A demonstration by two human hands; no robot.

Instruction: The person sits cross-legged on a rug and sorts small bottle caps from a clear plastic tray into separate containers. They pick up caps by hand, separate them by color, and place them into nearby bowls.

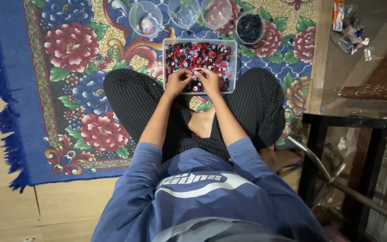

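Head view shows both hands, left hand [178,81] and right hand [209,80], fingertips drawn together pinching small pieces over the near edge of a clear rectangular plastic tub [233,67] of red, black and white buttons, lying crosswise directly ahead, equally near both

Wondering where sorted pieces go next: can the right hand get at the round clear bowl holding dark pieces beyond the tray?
Probably yes. The right hand rests in the rectangular clear tray of red and black pieces; the round clear bowl of dark pieces stands just beyond, nothing between.
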